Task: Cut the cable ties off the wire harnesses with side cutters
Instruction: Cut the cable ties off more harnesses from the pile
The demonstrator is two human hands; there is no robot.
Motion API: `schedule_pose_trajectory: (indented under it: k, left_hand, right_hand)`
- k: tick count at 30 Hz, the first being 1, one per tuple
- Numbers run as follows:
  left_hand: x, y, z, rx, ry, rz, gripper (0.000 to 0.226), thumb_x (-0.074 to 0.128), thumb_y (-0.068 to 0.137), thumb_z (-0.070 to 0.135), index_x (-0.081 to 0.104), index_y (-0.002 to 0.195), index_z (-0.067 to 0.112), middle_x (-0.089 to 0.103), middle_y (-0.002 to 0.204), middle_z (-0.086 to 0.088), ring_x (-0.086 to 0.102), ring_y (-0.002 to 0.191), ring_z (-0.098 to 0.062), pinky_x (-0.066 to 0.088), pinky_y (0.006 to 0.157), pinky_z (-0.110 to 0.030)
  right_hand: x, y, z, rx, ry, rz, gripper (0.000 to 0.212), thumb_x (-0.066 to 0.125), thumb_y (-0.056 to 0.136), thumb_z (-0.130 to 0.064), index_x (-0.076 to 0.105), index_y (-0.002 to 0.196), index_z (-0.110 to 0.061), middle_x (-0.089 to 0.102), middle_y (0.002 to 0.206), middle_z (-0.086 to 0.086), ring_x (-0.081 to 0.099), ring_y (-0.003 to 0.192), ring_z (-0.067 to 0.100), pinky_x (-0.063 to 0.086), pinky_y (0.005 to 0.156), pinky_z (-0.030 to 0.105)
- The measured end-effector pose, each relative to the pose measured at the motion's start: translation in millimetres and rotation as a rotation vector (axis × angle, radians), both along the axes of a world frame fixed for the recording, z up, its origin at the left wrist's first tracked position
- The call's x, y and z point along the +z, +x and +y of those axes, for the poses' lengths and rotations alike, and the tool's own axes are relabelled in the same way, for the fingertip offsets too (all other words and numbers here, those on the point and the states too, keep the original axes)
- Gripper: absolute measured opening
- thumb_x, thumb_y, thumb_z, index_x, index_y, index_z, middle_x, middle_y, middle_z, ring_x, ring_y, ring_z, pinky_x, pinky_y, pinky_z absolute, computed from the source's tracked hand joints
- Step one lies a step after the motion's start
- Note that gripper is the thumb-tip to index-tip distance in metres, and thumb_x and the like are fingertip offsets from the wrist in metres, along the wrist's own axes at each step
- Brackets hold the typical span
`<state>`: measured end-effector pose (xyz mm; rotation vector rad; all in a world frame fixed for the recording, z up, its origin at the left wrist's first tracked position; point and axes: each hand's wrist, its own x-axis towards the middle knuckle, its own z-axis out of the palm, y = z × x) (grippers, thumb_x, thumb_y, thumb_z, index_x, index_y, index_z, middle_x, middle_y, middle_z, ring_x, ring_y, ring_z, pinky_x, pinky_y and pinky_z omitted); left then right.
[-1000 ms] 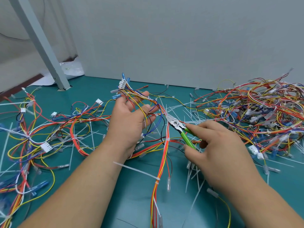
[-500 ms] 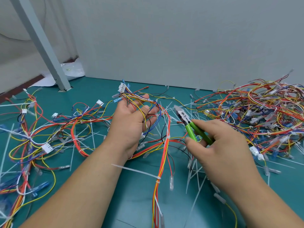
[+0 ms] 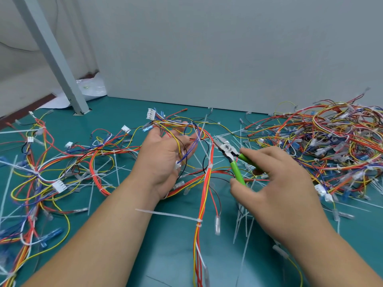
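My left hand (image 3: 160,160) is raised at the centre, fingers spread loosely, with thin yellow, blue, red and black wires of a harness (image 3: 186,133) draped over its fingers. An orange and yellow bundle (image 3: 204,193) of that harness runs down toward me, bound by a white cable tie (image 3: 198,221) with a long tail. My right hand (image 3: 279,191) grips the green handles of the side cutters (image 3: 232,156); their steel jaws point up-left, just right of the left fingers, slightly parted.
A big tangled heap of harnesses (image 3: 331,146) fills the right of the green mat (image 3: 165,255). More harnesses (image 3: 41,177) sprawl at the left. Cut white ties (image 3: 242,226) litter the middle. A grey post (image 3: 62,75) stands at the back left before a grey wall.
My left hand loosened from a fist round the wires to spread fingers. The cutters pulled back from the bundle, lifted and swung right, then came back a little toward the left hand.
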<state>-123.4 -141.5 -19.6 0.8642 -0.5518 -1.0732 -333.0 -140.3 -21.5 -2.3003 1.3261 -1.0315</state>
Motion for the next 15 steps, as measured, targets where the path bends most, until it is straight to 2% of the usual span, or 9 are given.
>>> schedule_pose_trajectory:
  k: [2,4,8,10,12,14,15]
  left_hand:
    - [-1.4,1.5,-0.3,-0.001,0.04,-0.004,0.04,0.053,0.093,-0.014,0.046,0.13,0.003,0.065,0.1,-0.013,0.07,0.112,-0.034,0.062,0.079,-0.03]
    - [-2.7,1.3,-0.9,-0.009,0.071,-0.024,0.043,0.054,0.095,-0.011,0.044,0.133,0.006,0.069,0.104,-0.011,0.069,0.114,-0.033,0.062,0.076,-0.029]
    - [-4.4,-2.8,-2.3,0.021,0.104,-0.179,0.043,0.06,0.093,-0.009,0.044,0.128,0.008,0.071,0.113,-0.011,0.076,0.089,-0.016,0.062,0.071,-0.029]
    - [-6.7,-5.0,-2.8,0.034,0.108,-0.242,0.04,0.064,0.092,-0.008,0.045,0.121,0.011,0.069,0.122,-0.012,0.076,0.094,-0.019,0.063,0.077,-0.036]
    - [-8.4,-5.8,-2.3,0.043,0.125,-0.312,0.039,0.069,0.09,-0.005,0.046,0.114,0.016,0.069,0.123,-0.007,0.075,0.1,-0.024,0.059,0.085,-0.046]
    - [-10.3,-5.3,-2.1,0.054,0.13,-0.365,0.039,0.07,0.09,-0.004,0.048,0.112,0.019,0.073,0.117,0.001,0.074,0.101,-0.027,0.055,0.083,-0.051]
    - [-11.1,-4.9,-2.2,0.059,0.125,-0.396,0.038,0.068,0.091,-0.004,0.049,0.112,0.021,0.073,0.116,0.004,0.074,0.099,-0.022,0.053,0.081,-0.05]
  right_hand:
    - [0.6,0.4,1.8,-0.013,-0.046,0.047,0.058,0.072,0.069,-0.039,0.073,0.125,-0.026,0.06,0.104,-0.013,0.056,0.088,0.009,0.046,0.08,0.026]
    - [0.8,0.7,2.8,-0.028,-0.09,0.09,0.059,0.071,0.068,-0.04,0.073,0.125,-0.026,0.061,0.104,-0.011,0.059,0.092,0.016,0.05,0.083,0.033]
    - [-0.6,-1.3,-0.6,-0.045,-0.111,0.156,0.058,0.077,0.069,-0.035,0.073,0.127,-0.025,0.063,0.106,-0.006,0.062,0.096,0.026,0.053,0.086,0.048]
    - [-2.5,-1.7,-2.4,-0.043,-0.108,0.181,0.059,0.085,0.069,-0.028,0.073,0.126,-0.024,0.064,0.106,-0.005,0.062,0.095,0.028,0.053,0.085,0.048]
    - [-3.9,-1.5,-3.6,-0.043,-0.113,0.182,0.06,0.089,0.067,-0.024,0.073,0.125,-0.024,0.064,0.104,-0.005,0.061,0.093,0.027,0.054,0.084,0.045]
    - [-4.8,-1.3,-4.9,-0.036,-0.121,0.175,0.06,0.09,0.067,-0.023,0.074,0.124,-0.025,0.063,0.104,-0.006,0.061,0.093,0.025,0.053,0.082,0.04]
    - [-5.3,-1.6,-5.2,-0.031,-0.123,0.175,0.06,0.09,0.067,-0.023,0.074,0.124,-0.025,0.063,0.104,-0.006,0.062,0.093,0.025,0.052,0.082,0.039]
